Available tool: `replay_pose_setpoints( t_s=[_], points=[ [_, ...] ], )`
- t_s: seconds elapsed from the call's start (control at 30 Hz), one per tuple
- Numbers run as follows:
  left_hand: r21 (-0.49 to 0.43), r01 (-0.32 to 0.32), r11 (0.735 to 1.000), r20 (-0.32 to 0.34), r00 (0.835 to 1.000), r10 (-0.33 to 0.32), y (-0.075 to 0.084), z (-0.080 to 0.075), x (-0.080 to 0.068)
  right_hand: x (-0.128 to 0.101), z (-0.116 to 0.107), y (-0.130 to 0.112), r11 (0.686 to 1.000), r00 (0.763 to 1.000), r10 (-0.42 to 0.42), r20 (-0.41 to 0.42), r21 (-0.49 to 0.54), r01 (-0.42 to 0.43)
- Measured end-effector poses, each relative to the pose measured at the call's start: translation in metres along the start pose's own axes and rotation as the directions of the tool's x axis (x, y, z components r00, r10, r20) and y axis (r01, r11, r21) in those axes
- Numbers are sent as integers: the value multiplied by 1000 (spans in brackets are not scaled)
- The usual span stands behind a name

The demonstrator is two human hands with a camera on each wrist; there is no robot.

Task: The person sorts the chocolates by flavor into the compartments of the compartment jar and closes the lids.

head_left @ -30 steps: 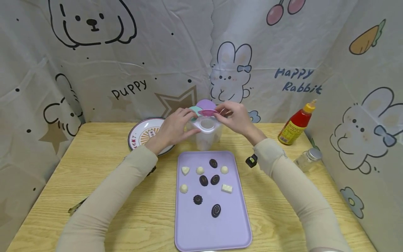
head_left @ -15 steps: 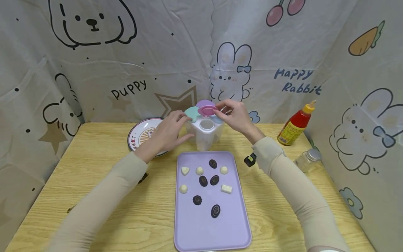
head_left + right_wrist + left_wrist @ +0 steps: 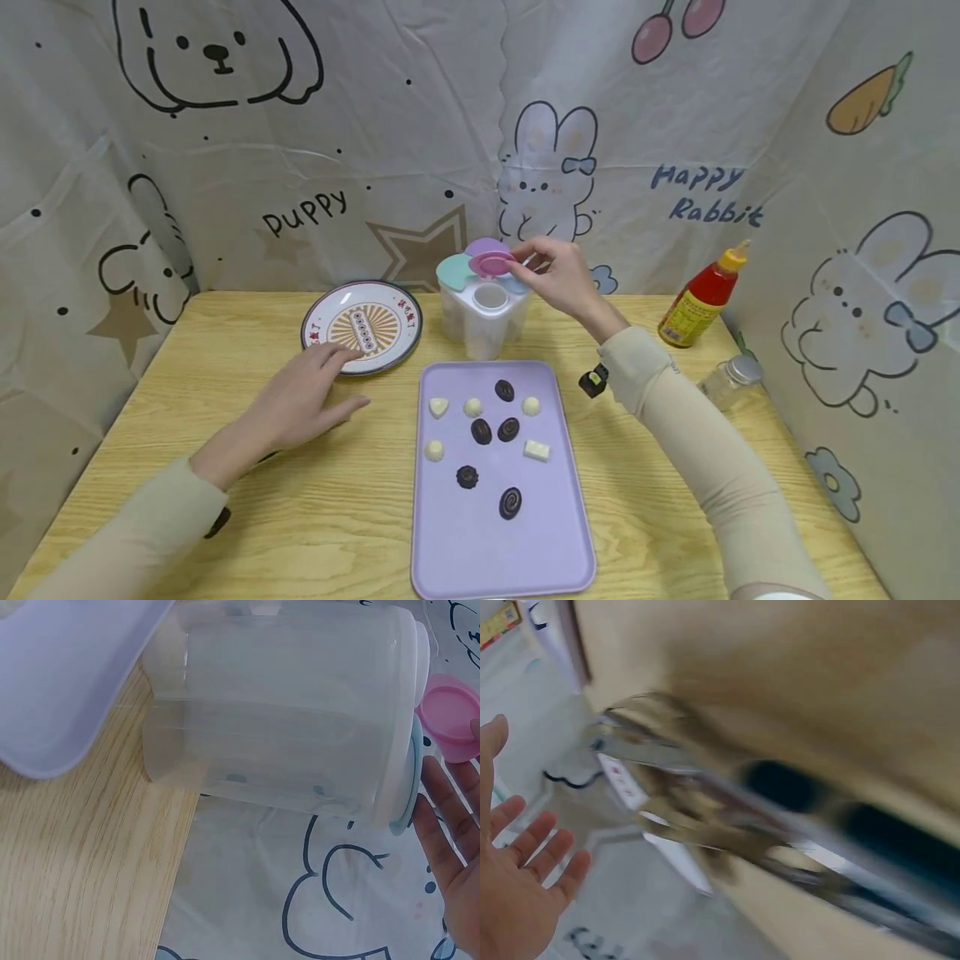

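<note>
Nearest us, the beige left sleeve (image 3: 135, 533) and right sleeve (image 3: 697, 450) come in over the wooden table (image 3: 352, 517), with a lilac tray (image 3: 502, 554) lying flat between them; on it we count five dark pieces (image 3: 510, 503) and five white pieces (image 3: 536, 450), scattered over its middle and far part. To the tray's left, we see the left hand (image 3: 303, 396) over the table, its fingers loosely extended and its thumb held apart; its fingertips overlap the near rim of a printed plate (image 3: 401, 304), though we cannot tell whether they touch it. In the left wrist view, a metallic object (image 3: 727, 802) is too blurred for us to identify. A glass jar (image 3: 731, 383) stands at the right, with a red sauce bottle (image 3: 701, 304) beyond it. Just past the tray's far edge we find the translucent container (image 3: 485, 329), upright, with teal (image 3: 455, 272), purple (image 3: 486, 246) and pale blue (image 3: 513, 285) lids on top. The right hand (image 3: 558, 271) pinches the pink lid (image 3: 491, 264) by its right edge, tilted up behind the container's round opening (image 3: 491, 295). Behind everything we see a cartoon-printed cloth (image 3: 420, 158).
</note>
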State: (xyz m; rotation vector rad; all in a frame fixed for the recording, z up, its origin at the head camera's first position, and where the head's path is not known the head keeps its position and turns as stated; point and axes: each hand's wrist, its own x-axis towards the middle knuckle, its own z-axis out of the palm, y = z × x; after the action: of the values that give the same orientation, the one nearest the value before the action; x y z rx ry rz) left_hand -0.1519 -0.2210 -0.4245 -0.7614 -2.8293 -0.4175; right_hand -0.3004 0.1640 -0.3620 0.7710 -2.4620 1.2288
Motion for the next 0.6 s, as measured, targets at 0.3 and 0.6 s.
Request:
replay_pose_setpoints(
  t_s=[0.3, 0.6],
  points=[
    [25, 121, 992, -19, 992, -121, -32, 5, -82, 0, 0, -1, 1000, 1000, 7, 6, 0, -7],
    [83, 181, 980, -4, 983, -181, -56, 8, -133, 0, 0, 2, 1000, 1000, 7, 3, -5, -7]
  ],
)
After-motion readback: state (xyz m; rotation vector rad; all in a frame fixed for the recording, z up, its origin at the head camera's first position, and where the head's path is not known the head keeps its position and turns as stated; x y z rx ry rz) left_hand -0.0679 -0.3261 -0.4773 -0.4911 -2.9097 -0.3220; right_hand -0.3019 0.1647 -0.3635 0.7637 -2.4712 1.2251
